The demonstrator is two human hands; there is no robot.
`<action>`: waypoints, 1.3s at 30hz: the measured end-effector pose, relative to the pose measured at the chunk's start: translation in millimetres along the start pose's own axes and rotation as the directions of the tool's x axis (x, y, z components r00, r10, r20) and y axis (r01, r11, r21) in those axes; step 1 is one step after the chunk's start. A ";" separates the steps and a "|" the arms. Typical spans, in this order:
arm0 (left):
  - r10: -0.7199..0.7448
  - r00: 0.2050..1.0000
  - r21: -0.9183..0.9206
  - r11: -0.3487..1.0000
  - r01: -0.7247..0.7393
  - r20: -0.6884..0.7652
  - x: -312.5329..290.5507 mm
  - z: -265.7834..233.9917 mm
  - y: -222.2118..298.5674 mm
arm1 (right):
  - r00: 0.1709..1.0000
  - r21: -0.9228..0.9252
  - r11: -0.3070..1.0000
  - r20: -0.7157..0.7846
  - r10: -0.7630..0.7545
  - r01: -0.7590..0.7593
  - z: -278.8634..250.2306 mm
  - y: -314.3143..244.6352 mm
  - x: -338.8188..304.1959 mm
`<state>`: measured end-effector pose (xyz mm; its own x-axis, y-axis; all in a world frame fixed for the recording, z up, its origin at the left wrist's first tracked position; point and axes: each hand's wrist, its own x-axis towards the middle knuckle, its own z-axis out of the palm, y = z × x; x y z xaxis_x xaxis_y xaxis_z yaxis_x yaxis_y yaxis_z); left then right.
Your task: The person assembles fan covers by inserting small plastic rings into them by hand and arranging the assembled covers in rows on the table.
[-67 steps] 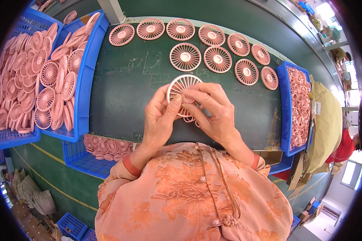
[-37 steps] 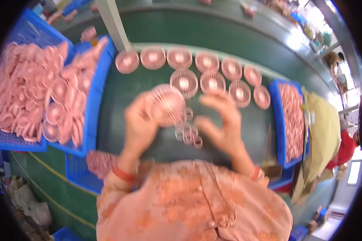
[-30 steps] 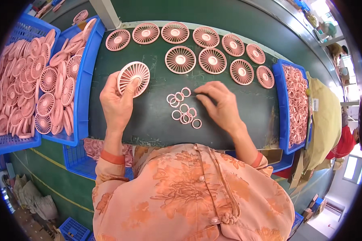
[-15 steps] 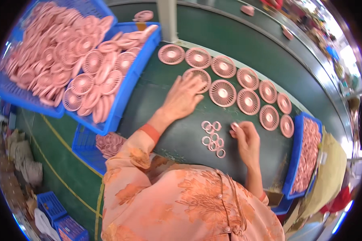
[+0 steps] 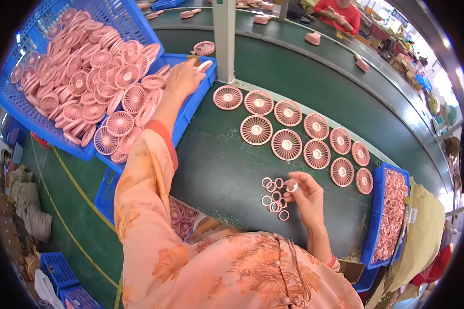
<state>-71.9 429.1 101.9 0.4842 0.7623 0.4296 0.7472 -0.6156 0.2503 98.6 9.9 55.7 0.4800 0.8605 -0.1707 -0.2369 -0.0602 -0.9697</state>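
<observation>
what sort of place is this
Most likely a factory assembly line: blue crates piled with pink spoked discs, a long green conveyor-like belt bearing pink parts, and a co-worker in red beyond it.

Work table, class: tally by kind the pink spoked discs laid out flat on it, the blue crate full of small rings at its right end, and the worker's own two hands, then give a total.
Laid-out spoked discs: 11
Blue crate: 1
Worker's left hand and right hand: 2
Total: 14
</observation>
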 end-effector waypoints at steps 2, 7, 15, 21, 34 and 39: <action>-0.075 0.989 -0.019 0.997 0.078 0.127 14.0 10.9 -0.2 | 0.998 -0.029 1.000 -0.068 -0.004 0.002 3.0 -3.4 1.1; 0.032 0.985 -0.001 0.999 -0.033 -0.171 -1.7 -1.4 25.6 | 1.000 0.179 0.984 -0.021 0.016 -0.012 -8.7 -10.5 4.6; -0.104 0.929 -0.890 0.267 0.369 0.354 -146.4 -14.0 124.5 | 0.995 0.228 0.973 0.100 -0.012 -0.011 -4.2 -9.4 6.6; 0.018 0.737 -0.703 -0.283 0.652 0.676 -230.2 -0.7 172.8 | 0.994 0.186 0.979 0.064 -0.093 0.080 8.6 -7.6 0.0; 0.078 0.735 -0.730 -0.085 0.678 0.673 -243.1 7.0 183.4 | 0.781 -0.649 0.530 0.166 -0.602 0.547 22.9 -11.7 4.3; 0.021 0.724 -0.725 0.009 0.689 0.689 -244.3 5.0 190.1 | 0.766 -0.731 0.405 0.247 -0.594 0.549 11.4 2.2 1.1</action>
<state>-45.9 126.8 40.1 0.6803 0.6767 -0.2814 0.0105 0.3748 0.9270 88.9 16.5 55.4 0.3000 0.8195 0.4884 0.7853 0.0785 -0.6141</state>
